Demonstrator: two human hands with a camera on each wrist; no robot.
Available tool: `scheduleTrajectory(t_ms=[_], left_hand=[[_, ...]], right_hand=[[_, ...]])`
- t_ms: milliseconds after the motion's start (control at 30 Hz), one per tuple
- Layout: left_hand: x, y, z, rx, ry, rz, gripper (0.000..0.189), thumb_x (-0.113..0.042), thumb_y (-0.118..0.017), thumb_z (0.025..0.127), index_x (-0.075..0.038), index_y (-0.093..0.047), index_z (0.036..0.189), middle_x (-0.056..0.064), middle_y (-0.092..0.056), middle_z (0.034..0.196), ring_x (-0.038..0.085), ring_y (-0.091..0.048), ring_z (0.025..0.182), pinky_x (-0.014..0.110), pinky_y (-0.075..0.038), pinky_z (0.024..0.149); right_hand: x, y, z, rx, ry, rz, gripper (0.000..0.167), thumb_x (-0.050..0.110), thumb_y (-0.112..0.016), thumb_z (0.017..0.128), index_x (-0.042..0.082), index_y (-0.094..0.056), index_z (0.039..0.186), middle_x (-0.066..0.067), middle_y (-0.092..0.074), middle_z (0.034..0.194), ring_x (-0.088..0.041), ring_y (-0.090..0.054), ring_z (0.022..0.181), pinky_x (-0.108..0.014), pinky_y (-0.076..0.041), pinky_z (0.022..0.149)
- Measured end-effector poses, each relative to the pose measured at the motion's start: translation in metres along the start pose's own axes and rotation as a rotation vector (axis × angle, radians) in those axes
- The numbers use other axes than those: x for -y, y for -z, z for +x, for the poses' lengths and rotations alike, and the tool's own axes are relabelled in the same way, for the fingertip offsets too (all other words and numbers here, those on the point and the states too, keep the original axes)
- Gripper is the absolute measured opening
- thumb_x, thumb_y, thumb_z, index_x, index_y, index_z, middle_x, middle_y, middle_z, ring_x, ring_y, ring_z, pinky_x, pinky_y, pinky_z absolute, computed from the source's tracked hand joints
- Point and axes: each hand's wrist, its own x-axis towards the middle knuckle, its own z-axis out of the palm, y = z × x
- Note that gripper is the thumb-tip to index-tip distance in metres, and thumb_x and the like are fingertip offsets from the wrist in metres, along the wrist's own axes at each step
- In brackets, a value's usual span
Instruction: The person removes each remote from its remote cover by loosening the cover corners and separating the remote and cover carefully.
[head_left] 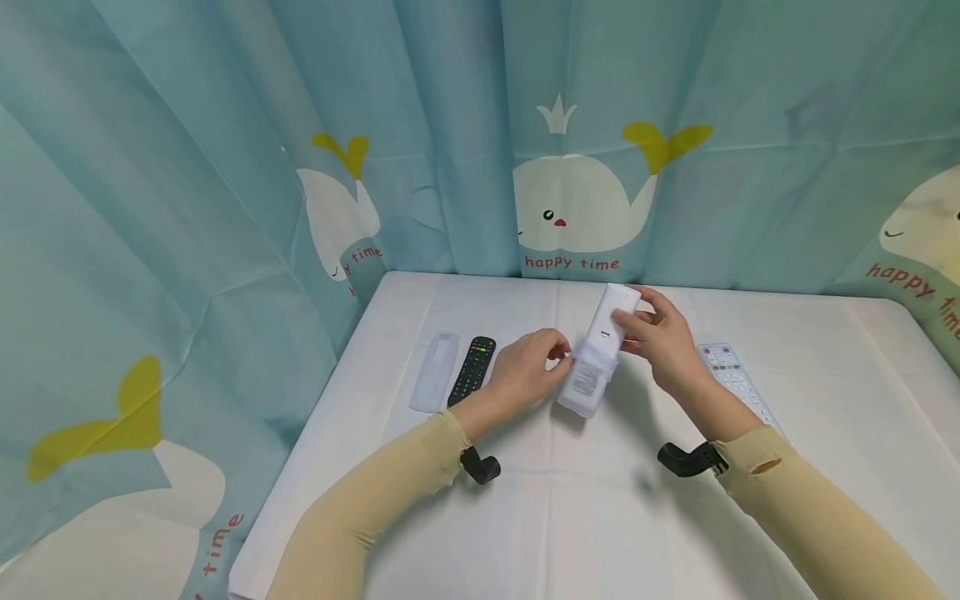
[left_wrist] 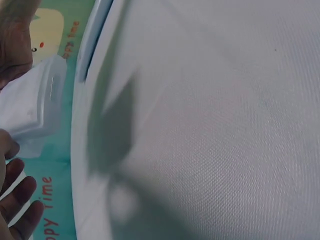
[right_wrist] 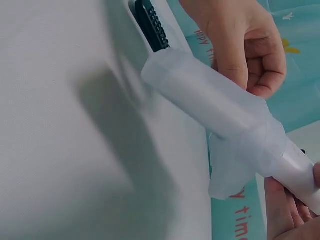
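Observation:
A white remote control [head_left: 617, 310], back side showing, sits partway inside a translucent sleeve-like cover [head_left: 587, 385], held tilted above the table. My right hand [head_left: 663, 340] grips the remote's bare upper end, thumb across its back. At the cover's folded-back rim, my left hand [head_left: 531, 367] pinches the edge between thumb and forefinger. The right wrist view shows the cover [right_wrist: 200, 95] wrapped along the lower length, with a loose flap hanging from it. In the left wrist view, the cover's closed end [left_wrist: 52, 95] faces the camera, while the other left-hand fingers [left_wrist: 22, 195] are spread below.
A flat translucent cover [head_left: 435, 372] lies on the white table [head_left: 495, 517] at the left, beside a black remote [head_left: 472, 368]. A white remote with its buttons up [head_left: 733, 379] lies behind the right forearm. A blue curtain [head_left: 450, 125] hangs along the table's back and left edges.

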Motion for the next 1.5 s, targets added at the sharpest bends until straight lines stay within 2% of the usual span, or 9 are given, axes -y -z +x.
scheduleTrajectory(t_ms=[167, 300, 433, 567, 733, 1000, 1200, 1367, 1500], left_hand=[[-0.0006, -0.0009, -0.0007, -0.007, 0.029, -0.070, 0.008, -0.024, -0.065, 0.102, -0.022, -0.069, 0.108, -0.011, -0.070, 0.103, 0.003, -0.063, 0.093, 0.020, -0.050, 0.075], [-0.0010, -0.0017, -0.0010, -0.016, 0.016, -0.085, 0.012, -0.022, -0.064, 0.102, -0.020, -0.071, 0.111, -0.009, -0.072, 0.106, 0.003, -0.064, 0.094, 0.020, -0.050, 0.078], [-0.0002, -0.0018, -0.0012, 0.016, -0.047, -0.064, 0.018, -0.022, -0.064, 0.103, -0.018, -0.073, 0.118, -0.006, -0.073, 0.112, 0.006, -0.065, 0.100, 0.020, -0.051, 0.084], [0.0015, -0.0026, -0.0022, 0.052, -0.137, 0.040, 0.024, -0.025, -0.064, 0.103, -0.018, -0.072, 0.124, -0.006, -0.073, 0.117, 0.008, -0.066, 0.106, 0.022, -0.052, 0.087], [0.0034, -0.0049, -0.0031, 0.006, -0.161, 0.140, 0.022, -0.030, -0.064, 0.103, -0.023, -0.074, 0.121, -0.009, -0.074, 0.114, 0.006, -0.066, 0.101, 0.021, -0.053, 0.076], [0.0011, -0.0055, -0.0023, -0.097, -0.092, 0.066, 0.014, -0.022, -0.064, 0.098, -0.024, -0.076, 0.106, -0.014, -0.070, 0.096, 0.001, -0.059, 0.081, 0.017, -0.045, 0.060], [0.0008, -0.0048, 0.0000, -0.041, -0.097, 0.089, 0.015, -0.021, -0.064, 0.095, -0.023, -0.074, 0.107, -0.014, -0.066, 0.096, 0.002, -0.054, 0.081, 0.017, -0.043, 0.063], [0.0023, -0.0045, -0.0033, 0.009, -0.152, 0.134, 0.015, -0.018, -0.066, 0.092, -0.021, -0.073, 0.105, -0.013, -0.065, 0.096, 0.005, -0.053, 0.081, 0.018, -0.042, 0.064], [0.0035, -0.0053, -0.0072, 0.007, -0.197, 0.151, 0.014, -0.017, -0.066, 0.091, -0.021, -0.072, 0.104, -0.013, -0.066, 0.098, 0.006, -0.054, 0.082, 0.017, -0.042, 0.066]], right_hand=[[-0.0001, -0.0013, -0.0011, 0.015, -0.024, 0.018, 0.061, 0.018, -0.067, 0.101, 0.007, -0.039, 0.153, -0.003, -0.061, 0.108, -0.009, -0.068, 0.081, -0.025, -0.060, 0.073], [-0.0004, -0.0019, -0.0008, 0.018, -0.036, 0.039, 0.062, 0.018, -0.068, 0.100, 0.006, -0.038, 0.153, -0.004, -0.061, 0.107, -0.009, -0.068, 0.078, -0.025, -0.060, 0.073], [-0.0009, -0.0009, 0.0001, -0.002, -0.039, 0.018, 0.063, 0.019, -0.068, 0.101, 0.005, -0.037, 0.154, -0.004, -0.061, 0.107, -0.009, -0.069, 0.077, -0.025, -0.060, 0.072], [-0.0024, -0.0001, 0.0003, -0.022, -0.046, -0.012, 0.063, 0.018, -0.068, 0.101, 0.004, -0.037, 0.154, -0.001, -0.063, 0.104, -0.008, -0.069, 0.076, -0.024, -0.059, 0.071], [-0.0035, -0.0021, -0.0006, -0.014, -0.078, 0.025, 0.065, 0.017, -0.068, 0.100, 0.005, -0.036, 0.155, 0.000, -0.063, 0.103, -0.009, -0.068, 0.075, -0.024, -0.059, 0.070], [-0.0056, -0.0032, -0.0007, -0.002, -0.098, 0.086, 0.068, 0.016, -0.068, 0.100, 0.004, -0.032, 0.157, -0.001, -0.063, 0.105, -0.009, -0.069, 0.078, -0.024, -0.059, 0.072], [-0.0082, -0.0007, 0.0024, -0.007, -0.117, 0.101, 0.064, 0.015, -0.069, 0.099, 0.004, -0.038, 0.153, -0.005, -0.061, 0.110, -0.010, -0.069, 0.078, -0.025, -0.060, 0.073], [-0.0091, 0.0025, 0.0048, 0.021, -0.128, 0.101, 0.065, 0.016, -0.070, 0.099, 0.002, -0.038, 0.154, -0.006, -0.059, 0.113, -0.009, -0.070, 0.079, -0.025, -0.060, 0.073], [-0.0091, 0.0055, 0.0078, 0.034, -0.141, 0.104, 0.068, 0.016, -0.069, 0.100, 0.000, -0.034, 0.156, -0.007, -0.058, 0.116, -0.009, -0.070, 0.079, -0.025, -0.060, 0.074]])
